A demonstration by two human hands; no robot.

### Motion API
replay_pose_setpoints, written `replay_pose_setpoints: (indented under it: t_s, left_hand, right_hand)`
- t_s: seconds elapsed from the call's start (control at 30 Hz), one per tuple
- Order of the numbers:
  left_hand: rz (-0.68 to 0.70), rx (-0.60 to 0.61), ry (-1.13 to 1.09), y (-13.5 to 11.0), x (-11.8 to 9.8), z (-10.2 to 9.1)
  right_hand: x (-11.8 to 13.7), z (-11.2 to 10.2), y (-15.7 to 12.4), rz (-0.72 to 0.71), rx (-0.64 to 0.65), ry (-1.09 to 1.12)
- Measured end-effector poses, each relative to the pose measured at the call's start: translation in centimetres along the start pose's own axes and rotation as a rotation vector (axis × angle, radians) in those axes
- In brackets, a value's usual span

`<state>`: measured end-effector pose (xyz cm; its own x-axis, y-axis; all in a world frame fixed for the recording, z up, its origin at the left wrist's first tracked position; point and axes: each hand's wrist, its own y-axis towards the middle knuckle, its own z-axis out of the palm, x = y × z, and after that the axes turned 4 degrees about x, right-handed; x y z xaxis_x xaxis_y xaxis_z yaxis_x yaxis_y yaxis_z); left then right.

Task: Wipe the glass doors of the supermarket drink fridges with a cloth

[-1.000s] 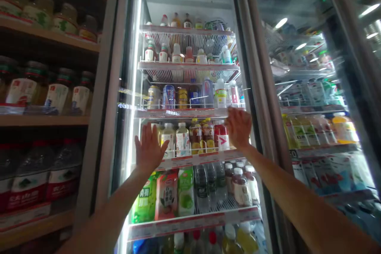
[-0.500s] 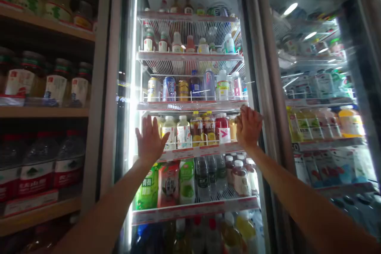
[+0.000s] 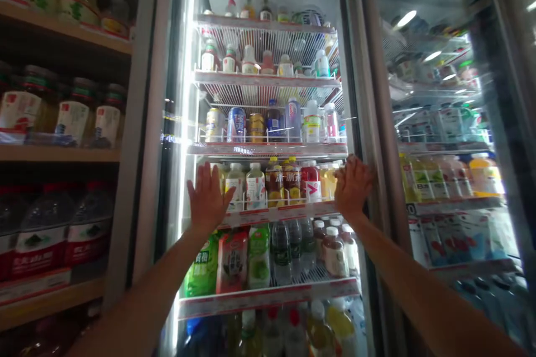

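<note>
Both my arms reach up to a glass-fronted drinks cooler point(image 3: 176, 95). My left hand point(image 3: 207, 198) lies flat with fingers spread against the glass door near its lit left side, holding nothing. My right hand point(image 3: 353, 185) rests open on the door's right edge by the grey door frame point(image 3: 368, 122), fingers stretched upward. Between the hands, behind the glass, a shelf carries a row of juice and tea bottles point(image 3: 276, 181). Below it stand green cartons and dark water bottles point(image 3: 259, 256). Above it is a row of cans point(image 3: 251, 125).
A second cooler door point(image 3: 452, 139) with misted glass and more drinks stands to the right. On the left, wooden shelves point(image 3: 58, 153) hold jars and large water bottles point(image 3: 46, 234).
My right hand has slid rightwards along the glass from the middle bottles to the door's right edge. My left hand has stayed flat in nearly the same place.
</note>
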<state>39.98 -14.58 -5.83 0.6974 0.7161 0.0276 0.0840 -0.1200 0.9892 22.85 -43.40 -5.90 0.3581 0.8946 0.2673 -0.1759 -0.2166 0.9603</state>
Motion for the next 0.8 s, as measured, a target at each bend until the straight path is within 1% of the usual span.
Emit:
replay_pose_setpoints:
  t_s: [0.03, 0.07, 0.13, 0.17, 0.2, 0.23, 0.27, 0.33, 0.37, 0.4, 0.43, 0.47, 0.5, 0.57, 0.6, 0.63, 0.67, 0.7, 0.73, 0.8]
  left_hand:
    - [0.001, -0.005, -0.007, -0.1, 0.0, 0.1]
    - [0.003, -0.010, -0.012, -0.2, 0.0, 0.1]
    - [0.012, -0.020, -0.009, -0.5, 0.3, 0.1]
    - [0.025, -0.021, -0.003, -0.7, 0.5, 0.1]
    - [0.041, -0.019, 0.004, -0.9, 0.7, 0.1]
    - [0.057, -0.014, 0.010, -1.1, 0.9, 0.1]
    - [0.071, -0.005, 0.014, -1.3, 1.1, 0.1]
    - [0.084, 0.005, 0.015, -1.6, 1.2, 0.3]
    - [0.079, 0.000, 0.014, -1.7, 1.2, 0.4]
    - [0.072, -0.008, 0.014, -1.7, 1.1, 0.5]
    - [0.066, -0.018, 0.013, -1.8, 1.0, 0.6]
    - [0.064, -0.026, 0.012, -1.8, 1.0, 0.6]
    - [0.064, -0.031, 0.012, -1.9, 0.9, 0.6]
    - [0.079, -0.026, 0.013, -2.2, 1.0, 0.5]
    - [0.093, -0.020, 0.015, -2.5, 1.2, 0.4]
    - [0.111, -0.010, 0.017, -2.8, 1.3, 0.3]
    - [0.131, 0.000, 0.020, -3.2, 1.5, 0.3]
    - [0.149, 0.006, 0.022, -3.6, 1.6, 0.2]
    - [0.161, 0.009, 0.023, -3.9, 1.7, 0.3]
    - [0.162, -0.004, 0.026, -4.4, 1.6, 0.5]
  right_hand:
    - [0.6, 0.1, -0.6, -0.041, 0.013, 0.012]
    - [1.6, 0.2, -1.3, -0.137, 0.044, 0.032]
    - [3.2, 0.5, -2.7, -0.379, 0.112, 0.075]
    - [3.5, 0.5, -3.1, -0.467, 0.132, 0.085]
    - [3.1, 0.4, -3.1, -0.506, 0.130, 0.083]
    - [2.2, 0.3, -2.9, -0.490, 0.106, 0.071]
    - [1.0, 0.2, -2.5, -0.423, 0.065, 0.053]
    - [-1.5, -0.2, -1.6, -0.220, -0.021, 0.016]
    - [-2.1, -0.3, -1.5, -0.132, -0.049, 0.003]
    - [-2.2, -0.4, -1.7, -0.085, -0.056, 0.000]
    - [-1.5, -0.5, -2.3, -0.095, -0.040, 0.007]
    - [-0.4, -0.5, -3.2, -0.162, -0.004, 0.025]
    - [1.1, -0.5, -4.2, -0.270, 0.048, 0.049]
    - [3.8, -0.5, -6.1, -0.538, 0.171, 0.109]
    - [4.6, -0.5, -6.6, -0.652, 0.224, 0.135]
    - [4.6, -0.5, -6.7, -0.717, 0.247, 0.152]
    - [4.1, -0.6, -6.5, -0.725, 0.244, 0.157]
    - [3.0, -0.6, -6.0, -0.671, 0.210, 0.151]
    - [1.8, -0.6, -5.3, -0.563, 0.151, 0.134]
    - [-0.1, -0.5, -4.3, -0.288, 0.027, 0.081]
